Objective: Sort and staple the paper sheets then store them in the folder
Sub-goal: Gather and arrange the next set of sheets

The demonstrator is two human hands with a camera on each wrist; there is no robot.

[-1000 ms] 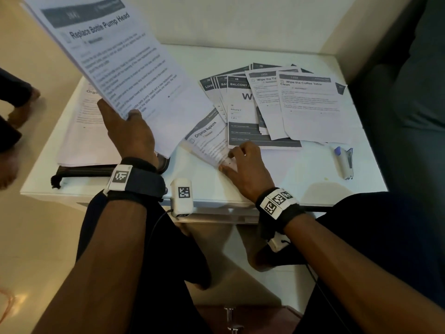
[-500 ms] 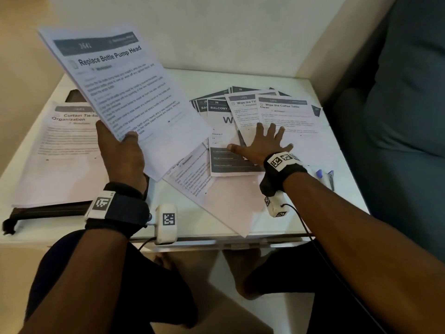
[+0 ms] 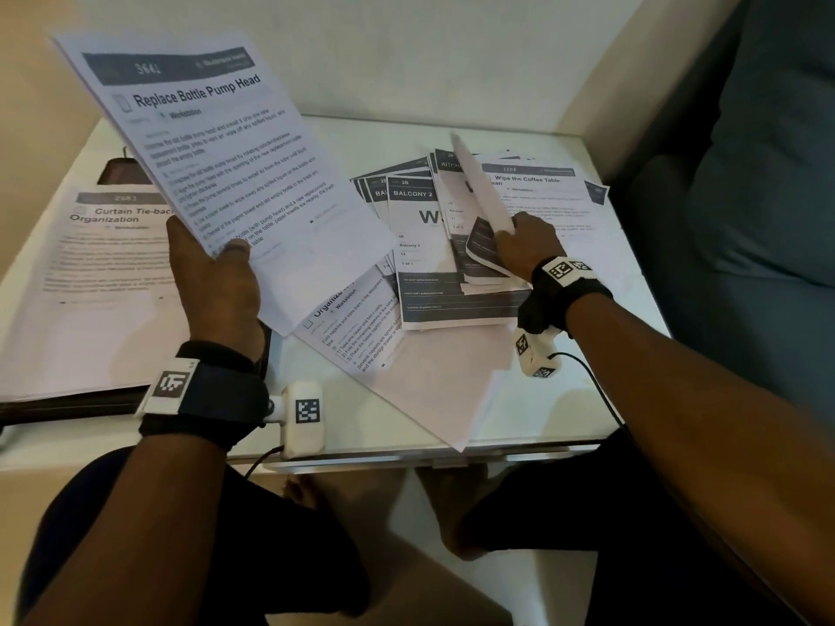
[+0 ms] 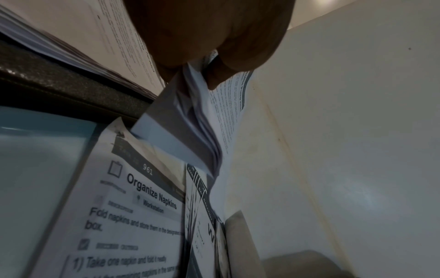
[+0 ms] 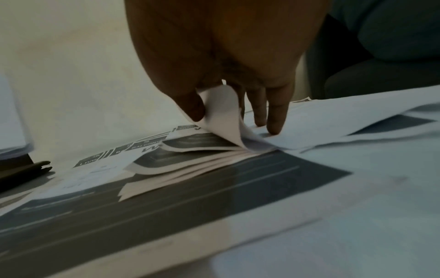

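Item: sorting in progress. Left hand [image 3: 212, 282], fingers curled, grips the gathered stack [image 3: 217, 146] above the table [image 3: 565, 399]. Right hand [image 3: 526, 244] pinches one sheet [image 3: 479, 187] off the spread pile [image 3: 452, 264]; best lifted singly, neighbours undisturbed.

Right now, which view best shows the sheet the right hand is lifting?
The right wrist view: the fingers pinch the lifted sheet at its curled corner. The head view shows it edge-on; the left wrist view misses it.
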